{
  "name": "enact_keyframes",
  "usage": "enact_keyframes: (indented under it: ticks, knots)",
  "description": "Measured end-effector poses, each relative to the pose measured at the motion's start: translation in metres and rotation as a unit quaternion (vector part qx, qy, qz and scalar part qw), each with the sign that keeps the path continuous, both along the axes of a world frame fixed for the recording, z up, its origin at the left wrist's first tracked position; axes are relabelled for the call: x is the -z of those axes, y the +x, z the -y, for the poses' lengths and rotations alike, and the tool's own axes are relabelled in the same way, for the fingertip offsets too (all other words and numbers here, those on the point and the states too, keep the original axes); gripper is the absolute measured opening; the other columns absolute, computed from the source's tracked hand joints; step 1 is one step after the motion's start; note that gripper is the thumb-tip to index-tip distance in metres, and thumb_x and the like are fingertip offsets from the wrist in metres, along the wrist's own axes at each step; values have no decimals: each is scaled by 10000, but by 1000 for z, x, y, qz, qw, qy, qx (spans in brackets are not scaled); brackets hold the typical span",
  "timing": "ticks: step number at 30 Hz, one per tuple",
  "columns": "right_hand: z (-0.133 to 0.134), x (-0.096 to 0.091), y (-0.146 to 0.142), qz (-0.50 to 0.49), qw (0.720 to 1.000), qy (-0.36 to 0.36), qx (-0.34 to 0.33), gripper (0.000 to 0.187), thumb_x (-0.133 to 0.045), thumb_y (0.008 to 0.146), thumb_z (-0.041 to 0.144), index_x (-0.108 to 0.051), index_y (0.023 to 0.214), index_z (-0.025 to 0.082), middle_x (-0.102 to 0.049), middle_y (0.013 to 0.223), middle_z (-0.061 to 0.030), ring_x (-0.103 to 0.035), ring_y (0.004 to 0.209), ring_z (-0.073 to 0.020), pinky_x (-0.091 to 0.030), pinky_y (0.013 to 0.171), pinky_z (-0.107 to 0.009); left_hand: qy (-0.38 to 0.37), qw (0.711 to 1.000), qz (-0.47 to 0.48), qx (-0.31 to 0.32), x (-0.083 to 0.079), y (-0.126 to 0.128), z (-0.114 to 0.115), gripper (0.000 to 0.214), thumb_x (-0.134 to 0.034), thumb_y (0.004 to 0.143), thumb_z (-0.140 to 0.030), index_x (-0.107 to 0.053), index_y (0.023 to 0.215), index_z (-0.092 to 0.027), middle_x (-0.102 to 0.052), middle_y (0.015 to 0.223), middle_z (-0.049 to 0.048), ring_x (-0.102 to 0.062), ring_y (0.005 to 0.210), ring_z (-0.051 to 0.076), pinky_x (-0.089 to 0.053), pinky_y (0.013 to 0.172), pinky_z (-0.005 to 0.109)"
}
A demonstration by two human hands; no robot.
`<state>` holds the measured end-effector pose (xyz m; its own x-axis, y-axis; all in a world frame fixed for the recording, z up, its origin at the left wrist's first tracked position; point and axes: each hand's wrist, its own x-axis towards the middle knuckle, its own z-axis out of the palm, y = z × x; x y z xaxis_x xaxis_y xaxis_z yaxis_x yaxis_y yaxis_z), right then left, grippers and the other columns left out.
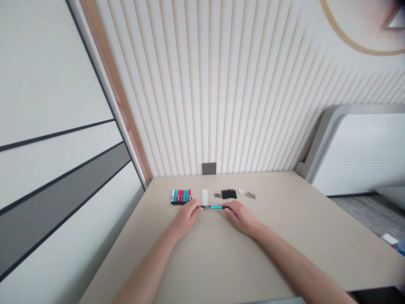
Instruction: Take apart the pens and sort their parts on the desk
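Note:
A pen (217, 207) with a light blue barrel and black ends lies level between my two hands. My left hand (187, 215) is closed on its left end, and my right hand (239, 214) is closed on its right end. Behind my left hand lies a row of pen barrels (181, 196) in white, teal and red. Several thin white tubes (204, 196) are laid side by side just behind the pen. Beyond my right hand are small springs (217, 195), a row of black grips (228, 194), little white pieces (241, 191) and metal tips (251, 195).
Everything rests on a beige table (209, 261). A ribbed wall (202, 93) with a grey socket (209, 168) rises at its back edge. To the left stands a white and grey cabinet (57, 177); at the right is a bed headboard (360, 147). A dark object (379, 294) sits at the near right.

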<state>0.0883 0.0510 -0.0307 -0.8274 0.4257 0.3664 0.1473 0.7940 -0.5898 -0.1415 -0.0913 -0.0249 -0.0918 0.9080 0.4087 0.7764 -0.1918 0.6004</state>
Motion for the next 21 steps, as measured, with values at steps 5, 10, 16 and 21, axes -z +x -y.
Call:
enact_keyframes:
  ticks: [5,10,16,21]
  knots:
    - [1,-3,-1,2,1000,-9,11,190,-500,946,315,-627,1039,210,-669,970,-66,-599,914,-209,-484,827,-353,-8,1000,0,2,1,0,-1,183,-438,966,-305,-587,936,-202,-624,887,38,-586,851,187,-445,781,290]
    - [1,-3,-1,4,1000,-14,-10,235,-444,973,317,-626,1091,227,-674,1050,-71,-600,986,-213,-465,898,-369,-7,1000,6,-2,-2,2,0,179,-448,954,-303,-591,915,-202,-622,859,29,-585,817,183,-448,759,284]
    - [2,-1,-2,-6,999,-26,33,217,-524,924,298,-585,1110,205,-667,974,-60,-609,889,-204,-492,808,-352,-10,1000,10,2,-3,3,1,175,-451,957,-297,-592,938,-196,-629,886,35,-587,838,180,-445,771,285]
    - [1,-2,-1,-14,1000,-20,-11,249,-421,982,316,-641,1047,220,-676,1022,-72,-606,970,-203,-472,887,-356,-13,1000,14,0,-2,2,1,182,-452,956,-310,-592,932,-197,-628,880,38,-580,832,183,-447,771,291]
